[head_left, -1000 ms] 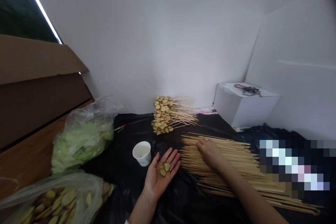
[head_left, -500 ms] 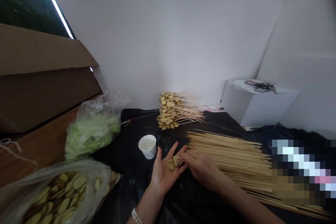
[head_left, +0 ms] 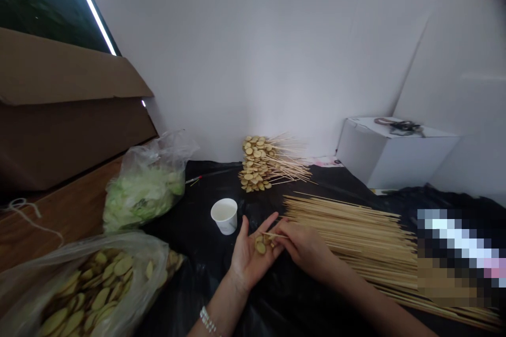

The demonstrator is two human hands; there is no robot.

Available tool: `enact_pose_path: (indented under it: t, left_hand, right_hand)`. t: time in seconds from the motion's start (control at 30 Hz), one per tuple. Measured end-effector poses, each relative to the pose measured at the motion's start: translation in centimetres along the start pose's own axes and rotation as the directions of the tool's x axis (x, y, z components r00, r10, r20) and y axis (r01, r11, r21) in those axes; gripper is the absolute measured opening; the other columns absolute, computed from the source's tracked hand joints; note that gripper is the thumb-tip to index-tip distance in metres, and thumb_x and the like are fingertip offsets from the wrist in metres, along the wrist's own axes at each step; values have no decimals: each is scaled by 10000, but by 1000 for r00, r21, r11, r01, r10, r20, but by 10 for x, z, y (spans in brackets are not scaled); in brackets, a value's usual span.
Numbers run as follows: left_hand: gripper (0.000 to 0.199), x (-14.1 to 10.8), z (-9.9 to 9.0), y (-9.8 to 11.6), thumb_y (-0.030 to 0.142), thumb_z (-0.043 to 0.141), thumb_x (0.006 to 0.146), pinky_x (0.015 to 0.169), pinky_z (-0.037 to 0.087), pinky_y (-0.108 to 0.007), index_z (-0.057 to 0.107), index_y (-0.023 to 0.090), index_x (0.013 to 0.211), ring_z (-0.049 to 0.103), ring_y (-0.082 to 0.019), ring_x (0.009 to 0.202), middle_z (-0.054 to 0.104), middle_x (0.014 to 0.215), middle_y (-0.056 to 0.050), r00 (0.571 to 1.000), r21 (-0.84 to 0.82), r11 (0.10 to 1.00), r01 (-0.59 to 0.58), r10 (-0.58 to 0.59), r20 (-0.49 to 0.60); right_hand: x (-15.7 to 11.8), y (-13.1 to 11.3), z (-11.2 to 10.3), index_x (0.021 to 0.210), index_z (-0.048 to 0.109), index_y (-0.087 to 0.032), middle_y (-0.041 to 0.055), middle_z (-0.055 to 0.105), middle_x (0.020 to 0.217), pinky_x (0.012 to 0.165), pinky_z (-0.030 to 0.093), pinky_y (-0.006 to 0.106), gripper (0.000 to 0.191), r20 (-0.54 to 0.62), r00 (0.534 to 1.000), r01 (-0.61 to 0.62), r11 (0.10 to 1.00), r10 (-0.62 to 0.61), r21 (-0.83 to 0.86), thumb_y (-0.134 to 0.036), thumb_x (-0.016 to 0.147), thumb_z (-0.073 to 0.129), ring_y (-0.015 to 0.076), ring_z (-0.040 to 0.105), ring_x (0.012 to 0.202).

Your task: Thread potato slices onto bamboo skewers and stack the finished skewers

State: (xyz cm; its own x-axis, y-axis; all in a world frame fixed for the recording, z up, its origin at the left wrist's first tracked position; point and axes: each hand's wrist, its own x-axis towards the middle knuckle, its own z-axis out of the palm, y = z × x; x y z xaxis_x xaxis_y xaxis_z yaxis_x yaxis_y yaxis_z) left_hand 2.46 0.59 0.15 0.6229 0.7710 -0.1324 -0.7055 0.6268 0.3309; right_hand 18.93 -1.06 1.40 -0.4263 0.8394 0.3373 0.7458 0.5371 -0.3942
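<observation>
Palm up, my left hand [head_left: 253,255] has its fingers spread, and a few potato slices [head_left: 260,245] lie on it. My right hand [head_left: 302,245] pinches a thin wooden skewer [head_left: 272,235] whose tip reaches over the slices; its fingers partly cover them. Whether the skewer pierces a slice is too small to tell. Right of my hands lies a broad pile of bare skewers [head_left: 356,231]. Beyond them is a stack of skewered slices [head_left: 255,163]. An open bag of potato slices [head_left: 95,289] is at the lower left.
A white paper cup [head_left: 224,217] stands left of my left hand. Behind it sits a bag of pale green vegetable [head_left: 144,195]. A cardboard box [head_left: 71,116] is at the left, a white box [head_left: 395,152] at the right. Black plastic [head_left: 209,284] covers the surface.
My right hand has shifted slightly, and the skewer now shows longer over the slices. The slices on my left palm look rearranged. The view has shifted a little.
</observation>
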Motion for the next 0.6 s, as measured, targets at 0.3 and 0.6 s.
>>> enact_pose_path:
  t: [0.3, 0.6]
  left_hand:
    - [309, 3, 0, -4, 386, 586, 860, 467, 433, -148, 634, 81, 843, 592, -104, 570, 607, 644, -45, 974, 90, 987, 130, -110, -200]
    - [140, 1, 1, 0, 30, 635, 790, 443, 403, -70, 628, 103, 910, 544, -32, 556, 609, 751, -30, 955, 132, 987, -87, 120, -270]
  right_hand:
    - [-5, 7, -3, 960, 654, -202, 45, 673, 823, 668, 410, 226, 260, -224, 963, 124, 985, -148, -120, -209, 956, 394, 144, 608, 738]
    - [-3, 10, -7, 1102, 589, -204, 53, 695, 922, 675, 404, 251, 264, -234, 971, 1, 983, -45, -186, -361, 951, 440, 176, 635, 794]
